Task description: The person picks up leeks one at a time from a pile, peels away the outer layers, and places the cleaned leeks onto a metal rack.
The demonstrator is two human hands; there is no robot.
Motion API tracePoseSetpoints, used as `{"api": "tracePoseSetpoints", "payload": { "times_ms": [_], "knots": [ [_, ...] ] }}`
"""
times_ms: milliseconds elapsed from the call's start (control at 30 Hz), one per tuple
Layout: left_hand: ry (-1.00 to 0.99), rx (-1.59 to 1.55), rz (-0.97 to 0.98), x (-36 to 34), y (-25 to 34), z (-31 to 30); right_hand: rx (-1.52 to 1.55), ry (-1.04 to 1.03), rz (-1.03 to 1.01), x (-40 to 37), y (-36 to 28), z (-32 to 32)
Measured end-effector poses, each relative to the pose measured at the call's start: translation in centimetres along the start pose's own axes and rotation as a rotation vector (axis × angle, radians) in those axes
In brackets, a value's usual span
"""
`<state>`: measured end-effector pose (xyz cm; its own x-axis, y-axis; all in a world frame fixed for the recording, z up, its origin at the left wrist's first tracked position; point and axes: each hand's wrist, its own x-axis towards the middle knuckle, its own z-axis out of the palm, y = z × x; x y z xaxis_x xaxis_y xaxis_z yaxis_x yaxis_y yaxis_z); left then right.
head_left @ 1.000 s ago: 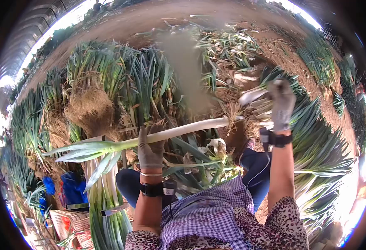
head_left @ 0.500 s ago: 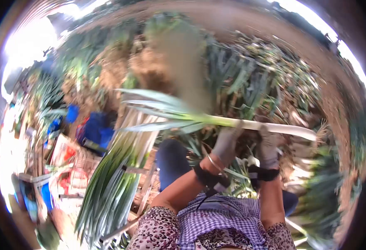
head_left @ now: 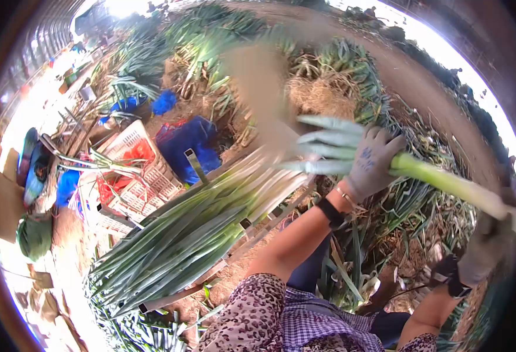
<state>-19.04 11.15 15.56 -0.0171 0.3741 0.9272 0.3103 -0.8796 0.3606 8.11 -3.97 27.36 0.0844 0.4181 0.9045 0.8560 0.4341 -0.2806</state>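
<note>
A long leek (head_left: 445, 183) lies across both of my gloved hands, its green leaves to the left and its white end to the right. My left hand (head_left: 372, 161) is wrapped round it where the leaves begin. Near the white end, my right hand (head_left: 489, 243) grips the stalk, somewhat blurred. To the left of my arms, a pile of leeks (head_left: 193, 234) rests on a metal frame (head_left: 225, 264), with white ends toward the upper right.
A pale crate (head_left: 167, 179) with red netting stands at the left, beside a blue bag (head_left: 190, 144). Leek heaps (head_left: 211, 44) lie beyond. Loose leaves (head_left: 428, 205) cover the ground at the right. A blurred smudge hides part of the upper middle.
The view has turned left, so the crate and leek pile show more fully. My hands have moved apart along the leek, which now slopes down to the right.
</note>
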Motion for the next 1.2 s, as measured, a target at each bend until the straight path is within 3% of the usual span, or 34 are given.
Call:
{"api": "tracePoseSetpoints", "payload": {
  "times_ms": [67,133,167,200,267,333,367,467,500,533,567,633,667,733,800,867,967,1067,1200],
  "knots": [
    [0.05,0.216,0.079,4.2,1.2,-3.6,-0.13,0.089,-0.412,3.5,-4.2,1.8],
    [-0.159,0.626,0.036,8.2,2.5,-9.1,-0.286,0.189,-0.731,8.6,-7.4,4.3],
    [-0.155,0.688,0.114,9.7,2.8,-12.4,-0.368,0.222,-0.853,10.4,-7.9,5.3],
    [-0.151,0.748,0.192,11.0,2.9,-16.1,-0.309,0.1,-0.751,10.7,-8.1,7.1],
    [-0.15,0.865,0.347,11.8,2.1,-23.8,-0.049,-0.231,-0.281,7.9,-7.8,13.1],
    [-0.216,1.141,0.449,10.2,2.1,-30.8,0.181,-0.526,0.04,3.6,-7.9,19.2],
    [-0.363,1.314,0.233,9.2,4.3,-32.7,0.331,-0.616,0.152,1.7,-8.0,21.7],
    [-0.582,1.592,-0.07,1.1,1.2,-38.5,0.815,-0.77,0.559,-4.6,-9.2,28.0],
    [-0.576,1.6,-0.148,0.7,0.4,-38.2,1.056,-0.742,0.87,-6.4,-8.9,29.4],
    [-0.726,1.543,-0.483,-6.3,-2.5,-40.9,1.071,-0.861,0.988,-10.7,-7.3,31.5],
    [-0.793,1.645,-0.613,-10.5,-4.4,-41.1,1.084,-0.974,1.105,-14.9,-5.6,33.5],
    [-0.919,1.503,-0.942,-16.8,-8.1,-41.3,1.017,-1.117,1.081,-18.3,-5.0,35.6],
    [-0.936,1.552,-0.912,-19.0,-9.7,-40.7,0.985,-1.113,1.179,-19.9,-4.8,36.5],
    [-0.997,1.423,-1.1,-19.8,-12.6,-39.0,0.915,-1.1,1.373,-22.5,-4.3,38.9],
    [-0.989,1.273,-1.239,-20.7,-14.5,-37.9,0.848,-1.181,1.164,-24.5,-3.8,41.8],
    [-0.958,1.204,-1.231,-22.1,-14.8,-38.8,0.679,-1.262,0.87,-25.3,-4.4,45.0],
    [-0.897,1.135,-1.218,-20.7,-13.9,-38.9,0.634,-1.172,0.466,-24.9,-6.5,49.1],
    [-0.814,1.091,-1.132,-20.2,-12.4,-40.0,0.612,-1.072,0.191,-25.9,-7.9,54.0],
    [-0.821,1.036,-1.162,-21.0,-13.1,-40.5,0.26,-1.386,-0.102,-25.4,-10.2,58.7]
  ]
}}
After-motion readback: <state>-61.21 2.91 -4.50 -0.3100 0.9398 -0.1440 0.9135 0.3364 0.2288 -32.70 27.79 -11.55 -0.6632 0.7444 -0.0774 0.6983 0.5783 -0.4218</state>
